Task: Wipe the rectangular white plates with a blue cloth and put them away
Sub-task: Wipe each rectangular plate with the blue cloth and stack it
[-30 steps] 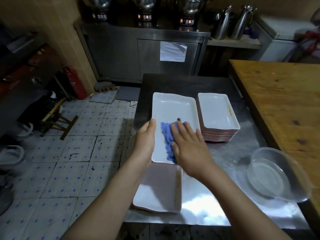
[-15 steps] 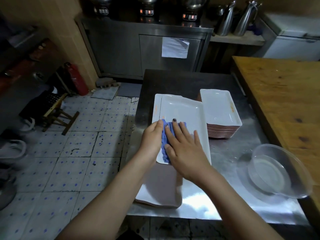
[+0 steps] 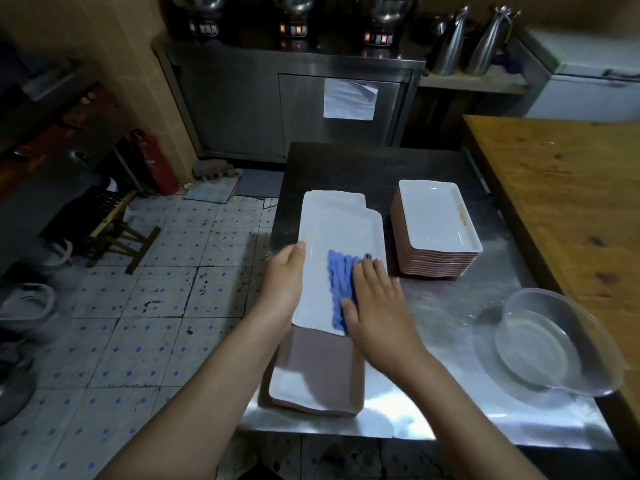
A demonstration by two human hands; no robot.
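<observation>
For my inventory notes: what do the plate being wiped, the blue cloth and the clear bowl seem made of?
Plate: glossy white, soft reflections; glazed ceramic or melamine, cannot tell. Blue cloth: ribbed, fluffy texture; probably microfibre. Clear bowl: transparent, thin rim; plastic likelier than glass, uncertain.

Bare steel table top [image 3: 446,306] shows beyond the rectangular white plate [image 3: 332,230] toward the far edge. It also shows in a broad patch between the near pile of plates [image 3: 311,375] and the clear plastic bowl [image 3: 554,341]. A tall stack of plates [image 3: 436,216] stands just right of the rectangular white plate, leaving a narrow gap. The wooden table [image 3: 561,188] bounds the right side.
</observation>
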